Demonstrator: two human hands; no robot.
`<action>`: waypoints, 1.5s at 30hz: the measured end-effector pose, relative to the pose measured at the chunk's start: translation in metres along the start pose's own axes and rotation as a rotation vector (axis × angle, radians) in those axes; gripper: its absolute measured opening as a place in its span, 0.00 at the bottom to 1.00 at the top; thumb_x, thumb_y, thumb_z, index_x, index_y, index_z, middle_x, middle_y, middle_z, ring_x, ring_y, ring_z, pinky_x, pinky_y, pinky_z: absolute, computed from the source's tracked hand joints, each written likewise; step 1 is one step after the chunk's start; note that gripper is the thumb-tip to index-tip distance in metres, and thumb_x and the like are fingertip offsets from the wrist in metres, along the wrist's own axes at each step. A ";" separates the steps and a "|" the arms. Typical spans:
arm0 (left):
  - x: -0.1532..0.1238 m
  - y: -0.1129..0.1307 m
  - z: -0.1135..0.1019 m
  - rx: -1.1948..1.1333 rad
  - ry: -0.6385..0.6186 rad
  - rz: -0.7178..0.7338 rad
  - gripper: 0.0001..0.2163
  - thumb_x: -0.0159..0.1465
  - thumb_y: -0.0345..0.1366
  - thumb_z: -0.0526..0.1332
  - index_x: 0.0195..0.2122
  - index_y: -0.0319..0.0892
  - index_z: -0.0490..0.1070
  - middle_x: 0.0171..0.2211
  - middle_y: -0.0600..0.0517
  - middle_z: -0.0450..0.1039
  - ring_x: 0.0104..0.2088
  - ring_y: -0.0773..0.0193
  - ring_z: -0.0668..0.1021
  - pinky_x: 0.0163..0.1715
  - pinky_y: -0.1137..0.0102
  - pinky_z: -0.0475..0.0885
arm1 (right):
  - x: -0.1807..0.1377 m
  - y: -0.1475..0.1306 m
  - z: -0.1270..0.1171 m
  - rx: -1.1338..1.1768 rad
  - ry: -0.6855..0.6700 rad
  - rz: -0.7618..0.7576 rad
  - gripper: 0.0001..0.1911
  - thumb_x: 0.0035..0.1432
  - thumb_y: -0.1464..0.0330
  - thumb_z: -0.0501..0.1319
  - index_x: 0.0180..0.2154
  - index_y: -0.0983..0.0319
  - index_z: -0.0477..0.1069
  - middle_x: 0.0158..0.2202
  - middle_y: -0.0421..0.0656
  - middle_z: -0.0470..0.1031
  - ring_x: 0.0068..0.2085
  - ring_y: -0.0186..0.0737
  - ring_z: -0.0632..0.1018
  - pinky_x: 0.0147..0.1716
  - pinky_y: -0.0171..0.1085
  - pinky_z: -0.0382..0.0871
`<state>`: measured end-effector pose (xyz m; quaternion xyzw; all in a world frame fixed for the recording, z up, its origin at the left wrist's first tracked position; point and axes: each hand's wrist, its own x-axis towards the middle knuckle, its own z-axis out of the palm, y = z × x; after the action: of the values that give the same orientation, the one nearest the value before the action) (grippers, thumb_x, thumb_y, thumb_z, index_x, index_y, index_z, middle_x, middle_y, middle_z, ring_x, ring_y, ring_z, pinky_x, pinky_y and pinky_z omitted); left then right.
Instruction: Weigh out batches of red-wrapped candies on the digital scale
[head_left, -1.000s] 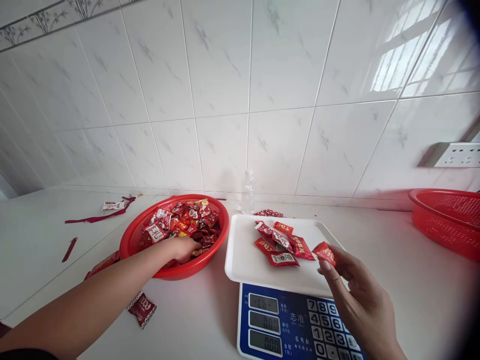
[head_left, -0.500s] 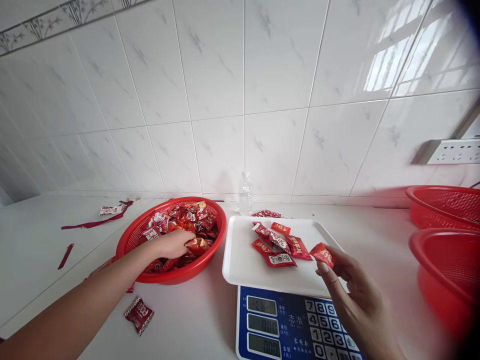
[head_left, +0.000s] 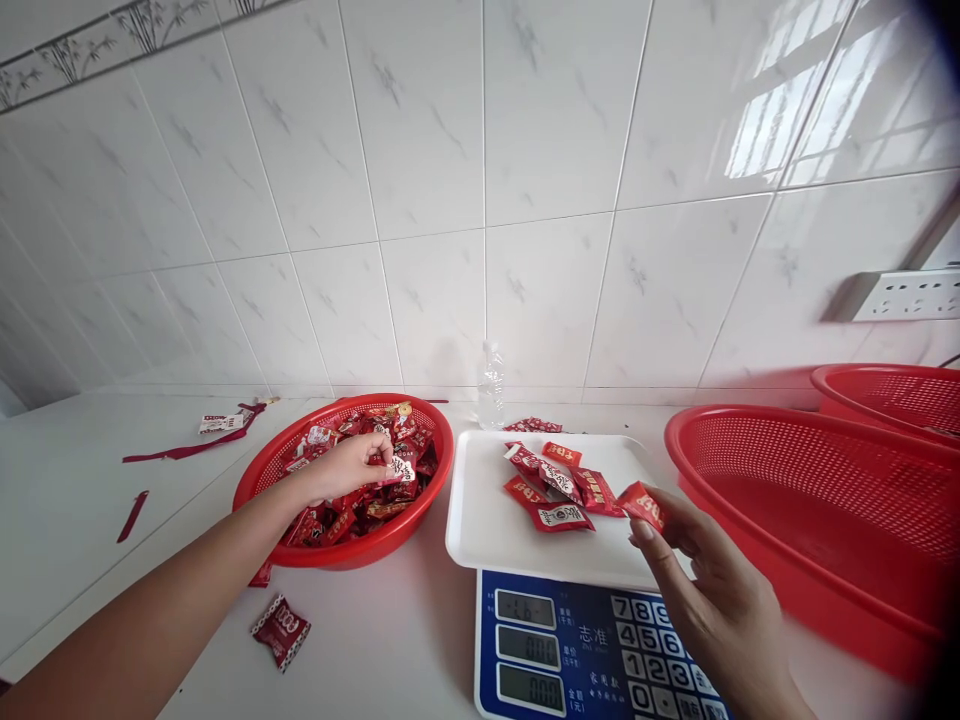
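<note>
A round red basket (head_left: 262, 478) holds several red snack packets. My left hand (head_left: 349, 468) is over it, closed on a red and white packet (head_left: 400, 468) lifted just above the pile. To the right, a blue electronic scale (head_left: 585, 650) carries a white tray (head_left: 487, 520) with several red packets (head_left: 559, 485) on it. My right hand (head_left: 709, 590) hovers at the tray's right edge, pinching a single red packet (head_left: 646, 503) between thumb and fingers.
A large empty red basket (head_left: 810, 520) stands right of the scale, with another red basket (head_left: 892, 395) behind it. A clear bottle (head_left: 491, 385) stands at the tiled wall. One loose packet (head_left: 281, 628) and red wrapper strips (head_left: 187, 440) lie on the white counter. A socket strip (head_left: 911, 293) is on the wall.
My left hand has risen from the pile with a packet in its fingers. A large red basket has slid in from the right beside the scale. My right hand barely moved.
</note>
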<state>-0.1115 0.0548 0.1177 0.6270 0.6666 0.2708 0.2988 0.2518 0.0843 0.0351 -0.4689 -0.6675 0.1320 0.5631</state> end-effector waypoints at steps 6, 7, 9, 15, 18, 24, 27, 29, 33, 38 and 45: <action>0.011 0.013 0.014 -0.062 0.029 0.120 0.12 0.51 0.36 0.64 0.34 0.44 0.63 0.33 0.55 0.70 0.34 0.64 0.73 0.35 0.69 0.67 | -0.001 0.002 -0.001 -0.008 0.014 -0.037 0.19 0.58 0.55 0.58 0.46 0.59 0.72 0.34 0.44 0.78 0.32 0.40 0.79 0.17 0.30 0.67; 0.014 0.016 0.019 -0.096 0.021 0.124 0.12 0.52 0.36 0.64 0.35 0.44 0.63 0.35 0.54 0.72 0.34 0.64 0.74 0.36 0.68 0.68 | -0.001 0.001 -0.001 -0.009 0.019 -0.048 0.18 0.59 0.55 0.58 0.46 0.59 0.72 0.34 0.44 0.78 0.32 0.39 0.78 0.18 0.30 0.68; 0.023 0.024 0.032 -0.167 0.006 0.137 0.13 0.53 0.38 0.64 0.37 0.43 0.64 0.37 0.52 0.73 0.36 0.62 0.75 0.37 0.67 0.69 | 0.000 -0.001 -0.001 -0.002 0.028 -0.073 0.17 0.59 0.56 0.59 0.45 0.59 0.72 0.33 0.43 0.77 0.31 0.38 0.77 0.20 0.31 0.69; 0.047 0.054 0.081 -0.189 -0.038 0.182 0.12 0.54 0.38 0.64 0.37 0.42 0.67 0.31 0.53 0.74 0.32 0.61 0.77 0.34 0.68 0.70 | 0.002 -0.003 -0.002 0.004 0.037 -0.102 0.16 0.60 0.59 0.58 0.46 0.60 0.71 0.32 0.42 0.77 0.30 0.37 0.76 0.25 0.32 0.71; 0.053 0.070 0.102 -0.146 -0.056 0.226 0.09 0.56 0.38 0.62 0.38 0.42 0.68 0.29 0.54 0.73 0.31 0.62 0.76 0.33 0.69 0.70 | 0.003 -0.004 -0.004 0.010 0.038 -0.124 0.15 0.61 0.61 0.58 0.47 0.60 0.71 0.31 0.41 0.76 0.29 0.36 0.76 0.26 0.32 0.71; 0.070 0.085 0.132 0.026 0.122 0.453 0.11 0.61 0.40 0.59 0.44 0.44 0.70 0.44 0.48 0.75 0.46 0.56 0.75 0.48 0.61 0.69 | 0.004 -0.009 -0.005 0.033 0.046 -0.141 0.14 0.60 0.61 0.59 0.46 0.60 0.71 0.31 0.41 0.76 0.29 0.36 0.76 0.26 0.32 0.71; 0.079 0.084 0.143 0.169 0.159 0.570 0.19 0.64 0.44 0.57 0.54 0.43 0.66 0.57 0.43 0.67 0.60 0.50 0.64 0.59 0.55 0.58 | 0.005 -0.010 -0.004 0.033 0.042 -0.125 0.15 0.60 0.61 0.58 0.46 0.61 0.71 0.32 0.42 0.77 0.29 0.37 0.76 0.27 0.33 0.72; 0.082 0.082 0.150 0.248 0.097 0.551 0.23 0.64 0.49 0.55 0.57 0.43 0.63 0.61 0.42 0.62 0.64 0.47 0.57 0.61 0.51 0.53 | 0.005 -0.010 -0.004 0.033 0.036 -0.113 0.15 0.61 0.60 0.58 0.46 0.61 0.71 0.32 0.42 0.77 0.29 0.37 0.76 0.26 0.33 0.72; 0.085 0.077 0.158 0.343 -0.057 0.467 0.24 0.63 0.54 0.54 0.55 0.46 0.67 0.60 0.44 0.63 0.65 0.43 0.55 0.60 0.46 0.51 | 0.004 -0.011 -0.005 0.031 0.034 -0.112 0.14 0.61 0.60 0.58 0.45 0.60 0.71 0.33 0.42 0.77 0.29 0.36 0.76 0.26 0.33 0.72; 0.078 0.083 0.153 0.245 0.021 0.495 0.24 0.65 0.53 0.52 0.53 0.42 0.68 0.57 0.42 0.67 0.62 0.45 0.61 0.60 0.48 0.54 | 0.006 -0.011 -0.007 0.030 0.032 -0.121 0.14 0.61 0.61 0.58 0.46 0.60 0.70 0.32 0.42 0.77 0.29 0.36 0.76 0.22 0.31 0.70; 0.001 0.098 0.145 -0.207 0.043 0.631 0.23 0.66 0.49 0.54 0.59 0.47 0.62 0.61 0.46 0.63 0.62 0.53 0.62 0.62 0.55 0.58 | 0.002 -0.019 -0.005 0.023 -0.016 -0.304 0.12 0.62 0.64 0.57 0.47 0.60 0.69 0.31 0.42 0.77 0.27 0.35 0.76 0.27 0.32 0.72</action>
<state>0.0614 0.0606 0.0923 0.7630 0.4146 0.4292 0.2483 0.2473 0.0744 0.0516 -0.3551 -0.7338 0.0568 0.5764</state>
